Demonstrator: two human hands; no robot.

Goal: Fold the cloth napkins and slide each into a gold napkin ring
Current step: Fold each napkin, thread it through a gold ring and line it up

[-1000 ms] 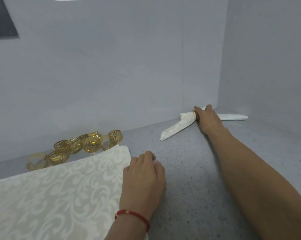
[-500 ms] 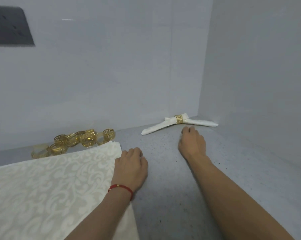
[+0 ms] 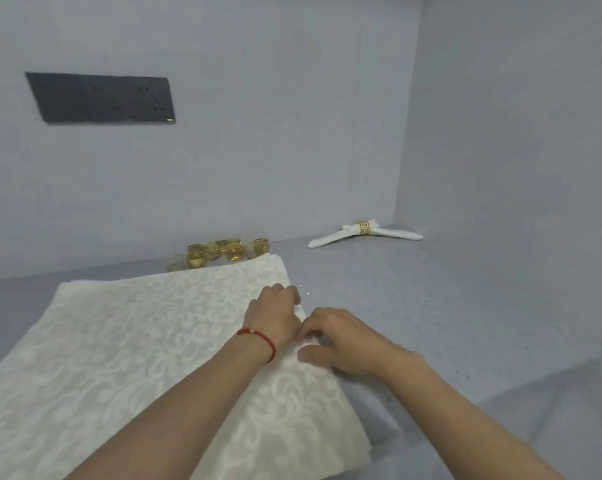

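My left hand (image 3: 275, 315) and right hand (image 3: 341, 341) meet at the right edge of the napkin stack (image 3: 136, 358) on the desk (image 3: 465, 323), fingers curled, pinching its cloth. Beyond lies a cluster of gold rings (image 3: 223, 252), too huddled to count. Farthest, one folded napkin (image 3: 334, 237) wears its ring (image 3: 363, 227).

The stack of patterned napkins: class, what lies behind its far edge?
Behind the stack of patterned napkins sits a cluster of gold napkin rings against the wall. The stack's edge hides the nearest rings' lower parts, so their count is uncertain.

rings (image 3: 223, 255) behind napkins (image 3: 126, 341), both hands on
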